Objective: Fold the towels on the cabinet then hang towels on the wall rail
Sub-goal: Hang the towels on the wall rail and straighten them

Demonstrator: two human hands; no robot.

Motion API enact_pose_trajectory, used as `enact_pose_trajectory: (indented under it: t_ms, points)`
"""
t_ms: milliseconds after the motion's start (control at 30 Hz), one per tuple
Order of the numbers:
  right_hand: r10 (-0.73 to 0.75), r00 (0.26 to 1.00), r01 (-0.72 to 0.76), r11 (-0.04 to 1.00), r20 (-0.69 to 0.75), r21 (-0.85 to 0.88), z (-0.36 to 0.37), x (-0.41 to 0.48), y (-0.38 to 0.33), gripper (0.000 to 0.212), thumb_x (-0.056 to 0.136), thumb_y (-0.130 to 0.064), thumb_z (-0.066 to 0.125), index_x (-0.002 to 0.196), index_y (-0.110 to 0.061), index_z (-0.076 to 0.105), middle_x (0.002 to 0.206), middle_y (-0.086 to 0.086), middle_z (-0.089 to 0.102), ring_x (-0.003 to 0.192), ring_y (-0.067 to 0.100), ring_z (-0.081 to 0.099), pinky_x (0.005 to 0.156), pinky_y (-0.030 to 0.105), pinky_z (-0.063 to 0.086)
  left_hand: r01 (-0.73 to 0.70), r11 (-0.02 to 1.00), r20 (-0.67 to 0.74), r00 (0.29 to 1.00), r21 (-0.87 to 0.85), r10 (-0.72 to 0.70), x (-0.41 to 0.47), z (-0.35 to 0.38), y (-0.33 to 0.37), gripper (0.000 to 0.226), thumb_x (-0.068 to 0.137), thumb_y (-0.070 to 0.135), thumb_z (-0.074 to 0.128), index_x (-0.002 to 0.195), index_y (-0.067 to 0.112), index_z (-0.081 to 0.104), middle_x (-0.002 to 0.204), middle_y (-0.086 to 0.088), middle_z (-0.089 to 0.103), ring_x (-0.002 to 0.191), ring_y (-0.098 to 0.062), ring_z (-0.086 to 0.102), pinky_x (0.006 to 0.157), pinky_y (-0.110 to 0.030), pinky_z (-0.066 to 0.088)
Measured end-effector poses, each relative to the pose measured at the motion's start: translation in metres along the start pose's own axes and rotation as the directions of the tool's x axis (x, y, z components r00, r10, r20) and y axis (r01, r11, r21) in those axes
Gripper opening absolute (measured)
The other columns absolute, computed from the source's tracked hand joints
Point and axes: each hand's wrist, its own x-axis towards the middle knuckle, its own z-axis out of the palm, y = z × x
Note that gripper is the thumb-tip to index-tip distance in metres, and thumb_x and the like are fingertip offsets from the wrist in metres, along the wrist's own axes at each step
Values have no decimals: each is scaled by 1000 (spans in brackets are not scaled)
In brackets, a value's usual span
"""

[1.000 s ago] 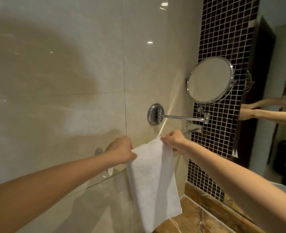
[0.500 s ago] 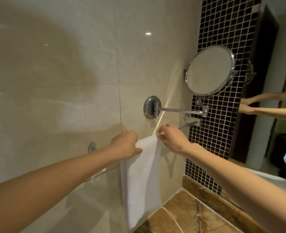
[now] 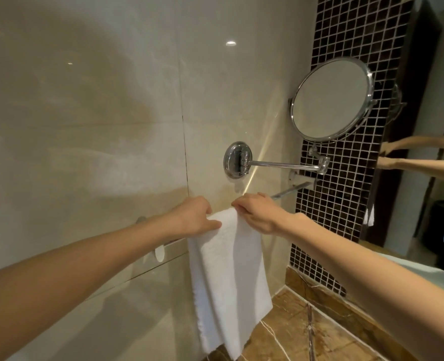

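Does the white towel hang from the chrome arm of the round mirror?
No, the white towel hangs over the wall rail below the mirror arm, with the left hand and the right hand at its top fold.

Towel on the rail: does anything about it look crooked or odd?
Slightly. The white towel hangs over the wall rail with its bottom edge slanting, though the tilted view may cause that. The left hand and right hand hold its top fold.
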Motion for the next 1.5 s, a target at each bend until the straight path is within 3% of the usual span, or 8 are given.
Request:
enact_pose_trajectory:
  t_ms: [233,333,533,700,867,1067,1200,1500]
  points:
    - [-133,989,129,990,-68,-55,11,-11,-3,33,101,-31,37,114,-8,57,115,10,63,105,32,57,90,43,43,-59,986,-87,994,159,73,0,8,-3,48,77,32,68,56,23,26,70,-17,47,83,-39,58,58,-31,32]
    - [-117,985,118,993,-128,-1,14,-11,-5,32,100,-29,41,115,-7,59,115,12,63,104,34,58,85,45,47,-73,984,-96,991,161,89,1,9,-3,50,76,30,70,56,23,25,84,-16,49,84,-40,57,58,-31,32]
    - [-109,986,110,994,-127,1,13,-15,-8,32,100,-29,42,118,-9,59,116,12,63,104,34,58,84,47,48,-39,986,-60,997,165,49,-1,6,-3,45,76,31,71,53,13,36,56,-4,37,61,-32,42,54,-31,32]
    - [-91,993,88,995,-76,-50,9,-18,-12,35,102,-30,35,119,-8,55,120,13,60,107,35,56,88,46,45,-38,959,-68,996,282,59,-10,9,1,25,82,41,61,82,17,53,88,-6,58,86,-30,58,66,-33,44]
    - [-151,986,143,985,-77,-96,3,-23,-22,33,102,-26,32,123,-8,52,121,11,58,107,32,55,96,43,39,-55,912,-271,946,407,178,-31,10,24,32,88,37,49,111,17,59,107,-11,63,103,-32,56,73,-35,40]
    - [-151,988,151,989,-36,-7,-8,-28,-23,40,102,-20,36,140,-11,44,135,13,53,121,32,50,103,43,36,-188,959,-499,823,210,271,-73,41,40,24,86,21,53,102,8,65,100,-10,63,99,-30,56,70,-38,45]
    - [-124,992,125,991,-15,47,-11,-28,-29,43,103,-27,34,143,-14,41,141,13,49,128,32,46,106,47,35,-271,962,-481,838,43,257,-95,81,37,16,85,16,56,89,8,69,88,-8,66,83,-28,61,63,-36,49]
    - [-132,991,134,986,-27,97,-2,-28,-43,44,103,-35,35,139,-13,47,138,11,55,123,29,53,103,46,40,119,975,-300,938,-187,-172,-123,213,-25,16,90,35,54,102,24,57,95,10,51,86,-16,58,68,-27,41]
